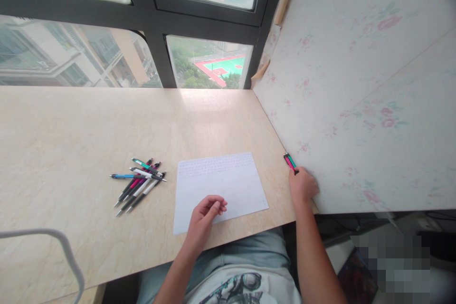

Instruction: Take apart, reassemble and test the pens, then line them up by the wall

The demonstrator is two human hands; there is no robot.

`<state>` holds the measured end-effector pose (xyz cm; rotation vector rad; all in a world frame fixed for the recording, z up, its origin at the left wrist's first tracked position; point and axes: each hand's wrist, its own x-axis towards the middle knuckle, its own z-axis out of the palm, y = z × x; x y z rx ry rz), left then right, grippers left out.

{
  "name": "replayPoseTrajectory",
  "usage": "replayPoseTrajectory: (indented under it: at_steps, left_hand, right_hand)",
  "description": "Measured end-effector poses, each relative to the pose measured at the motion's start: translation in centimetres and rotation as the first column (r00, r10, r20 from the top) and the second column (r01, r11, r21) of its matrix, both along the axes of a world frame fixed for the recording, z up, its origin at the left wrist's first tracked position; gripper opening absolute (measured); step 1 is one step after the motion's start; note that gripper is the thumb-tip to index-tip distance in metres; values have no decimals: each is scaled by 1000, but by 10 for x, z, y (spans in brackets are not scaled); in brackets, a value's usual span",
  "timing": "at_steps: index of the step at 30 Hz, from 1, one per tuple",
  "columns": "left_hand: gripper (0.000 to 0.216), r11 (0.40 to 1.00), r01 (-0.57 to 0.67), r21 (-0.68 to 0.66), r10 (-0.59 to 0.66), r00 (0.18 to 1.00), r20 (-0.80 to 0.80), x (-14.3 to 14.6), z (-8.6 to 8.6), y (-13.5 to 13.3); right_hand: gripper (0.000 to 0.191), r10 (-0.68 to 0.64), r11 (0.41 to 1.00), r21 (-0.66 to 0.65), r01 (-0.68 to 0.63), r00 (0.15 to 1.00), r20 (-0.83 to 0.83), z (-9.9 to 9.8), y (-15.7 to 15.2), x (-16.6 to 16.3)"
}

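My left hand (208,216) hovers over or rests on the lower part of a white sheet of paper (228,187), its fingers loosely curled together and nothing visible in them. Rows of handwriting run across the top of the sheet. At the right, against the wall, my right hand (302,184) is closed around the near end of a few pens (290,161), pink, green and black; their other ends stick out toward the window. How many pens are in the grip is hidden by the fingers.
Left of the paper lies a crossed pile of several pens (140,185). A grey curved tube (64,242) rises at the lower left. The marbled tabletop (89,128) meets a window frame (210,21) behind and a flowered wall (338,80) at the right.
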<state>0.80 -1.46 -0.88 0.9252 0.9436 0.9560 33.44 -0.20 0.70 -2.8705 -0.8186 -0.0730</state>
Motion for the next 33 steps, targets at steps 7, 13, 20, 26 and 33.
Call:
replayPoseTrajectory:
  at_steps: [7,13,20,26,33]
  left_hand:
    - [21,1000,10,-1,-10,1000,22,0,-2,0]
    - [20,1000,8,-3,-8,1000,11,1,4,-1]
    - [20,997,-47,60,49,998,-43,-13,27,-2]
    - [18,876,-116,468,433,619,-656,-96,42,27]
    - [22,811,114,574,565,103,-819,-161,48,58]
  right_hand:
    - [33,1,1000,4,-2,1000,24,2,0,-2]
    - [29,224,968,119,-222,975,1,-2,-5,-27]
    - [32,538,792,403,-459,836,-106,-18,0,-68]
    - [40,568,749,525,-404,800,-196,-29,-1,-70]
    - [43,562,761,525,-381,792,-239,-33,-4,-66]
